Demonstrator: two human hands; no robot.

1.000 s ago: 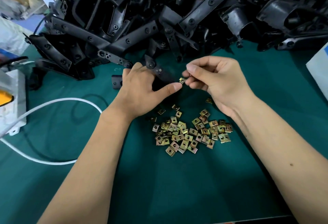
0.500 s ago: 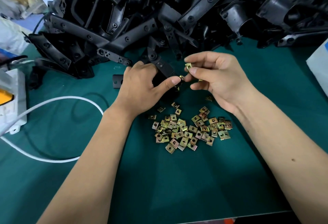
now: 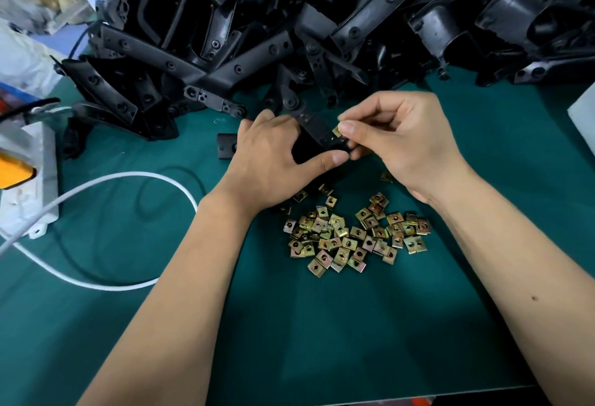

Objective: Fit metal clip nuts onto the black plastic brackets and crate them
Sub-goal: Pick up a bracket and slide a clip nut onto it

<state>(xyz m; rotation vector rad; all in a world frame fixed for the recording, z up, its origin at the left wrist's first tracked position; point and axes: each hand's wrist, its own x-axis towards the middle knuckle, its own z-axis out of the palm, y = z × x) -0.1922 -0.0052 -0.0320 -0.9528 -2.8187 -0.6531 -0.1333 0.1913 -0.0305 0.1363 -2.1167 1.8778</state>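
Both hands [image 3: 338, 148] at bracket [image 3: 317, 130] edge, clip nut [image 3: 336, 131]

Even, fairly bright light falls from above, leaving soft shadows under both forearms on the green bench [image 3: 322, 325] and beneath the hands. The heap of black brackets [image 3: 322, 19] shows dull sheen on its ribs, yet its hollows sink into near-black with little detail. The clip nuts [image 3: 354, 235] glint faintly. Wide-angle bending bows the bench edge and stretches the corners. Fine detail looks slightly smeared and soft, most of all at the far left
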